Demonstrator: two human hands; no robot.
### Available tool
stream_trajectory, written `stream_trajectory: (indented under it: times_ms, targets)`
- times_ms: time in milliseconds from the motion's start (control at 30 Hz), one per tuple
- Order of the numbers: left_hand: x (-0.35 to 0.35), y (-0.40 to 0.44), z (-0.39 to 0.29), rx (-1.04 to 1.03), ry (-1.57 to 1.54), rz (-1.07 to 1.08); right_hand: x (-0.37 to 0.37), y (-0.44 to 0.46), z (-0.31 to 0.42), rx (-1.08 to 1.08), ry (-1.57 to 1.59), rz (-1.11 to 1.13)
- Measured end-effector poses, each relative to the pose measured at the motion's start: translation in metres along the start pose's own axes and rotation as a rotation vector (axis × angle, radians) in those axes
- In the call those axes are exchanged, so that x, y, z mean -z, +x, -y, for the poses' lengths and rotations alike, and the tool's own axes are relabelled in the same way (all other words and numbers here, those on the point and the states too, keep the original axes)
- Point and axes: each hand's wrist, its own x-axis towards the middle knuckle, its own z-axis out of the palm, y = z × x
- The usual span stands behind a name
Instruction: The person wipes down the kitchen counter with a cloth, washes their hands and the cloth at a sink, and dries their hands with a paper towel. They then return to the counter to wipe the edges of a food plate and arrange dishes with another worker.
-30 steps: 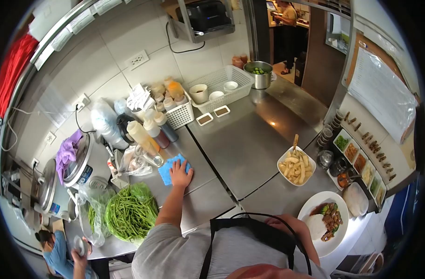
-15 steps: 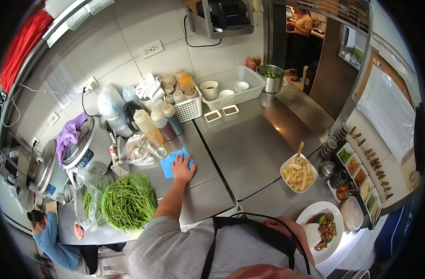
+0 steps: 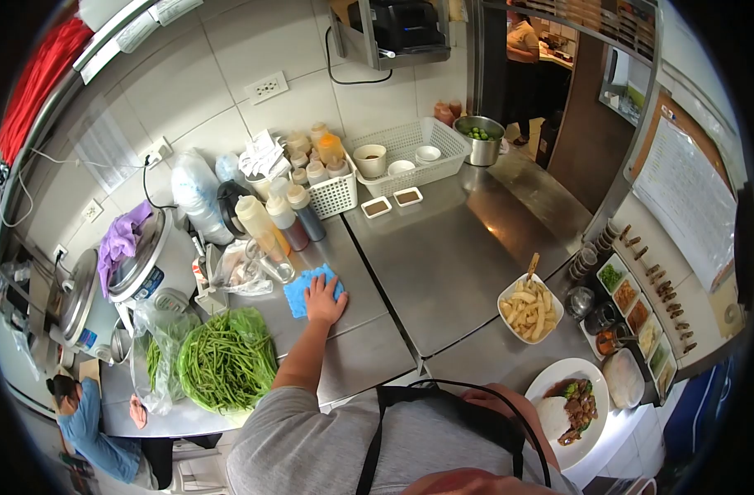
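My left hand [image 3: 325, 302] lies on a blue cloth [image 3: 298, 294] on the steel counter, palm down, its fingers spread and stretched out. Just beyond the cloth a clear glass [image 3: 276, 262] lies tilted beside squeeze bottles of sauce [image 3: 261, 223]. Left of my forearm sits an open green plastic bag of green beans [image 3: 226, 359]. On my right, only part of my right arm [image 3: 517, 404] shows beside the grey shirt and black apron strap; the right hand is hidden.
On the right stand a bowl of thick-cut fries [image 3: 529, 309], a plate of rice and meat [image 3: 572, 412] and garnish trays [image 3: 638, 313]. Along the wall are a white basket [image 3: 443, 157], a steel pot [image 3: 481, 148] and large cookers [image 3: 146, 264]. Other people [image 3: 104, 433] are at lower left and beyond the doorway.
My left hand and the blue cloth are practically where they were. The person beyond the doorway has shifted slightly left.
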Motion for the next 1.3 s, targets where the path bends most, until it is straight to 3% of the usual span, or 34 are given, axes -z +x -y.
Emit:
stream_trajectory:
  times_ms: [267,567,667,700,767,800,833,1000,1200,1300]
  targets:
    - [0.003,0.0,-0.001,0.009,-0.004,0.005,-0.019,0.026,-0.042,-0.058,0.128,0.027]
    - [0.002,-0.001,-0.001,-0.006,-0.01,-0.003,-0.015,0.013,-0.006,-0.046,-0.025,-0.082]
    - [-0.001,0.002,0.003,-0.004,0.007,-0.031,-0.02,0.015,0.0,-0.267,0.594,-0.36]
    - [-0.003,0.005,0.007,-0.003,0.03,-0.036,-0.016,0.034,-0.038,-0.062,0.385,-0.421]
    - [-0.006,0.002,0.005,-0.025,0.066,0.019,-0.037,0.034,-0.106,0.105,0.793,-0.55]
    - [-0.021,0.005,0.016,-0.058,0.058,-0.002,-0.027,0.028,-0.072,0.122,1.402,-0.622]
    - [-0.017,0.004,0.014,-0.084,0.053,-0.011,-0.025,0.031,-0.091,0.209,1.509,-0.623]
    - [-0.017,0.005,0.008,-0.102,0.054,-0.008,0.007,0.023,-0.058,0.027,1.548,-1.048]
    - [-0.016,0.006,0.011,-0.083,0.031,-0.011,0.04,0.027,-0.071,0.095,1.538,-1.04]
    - [-0.008,0.003,0.006,-0.037,0.015,-0.01,0.069,0.028,-0.108,0.086,1.494,-0.86]
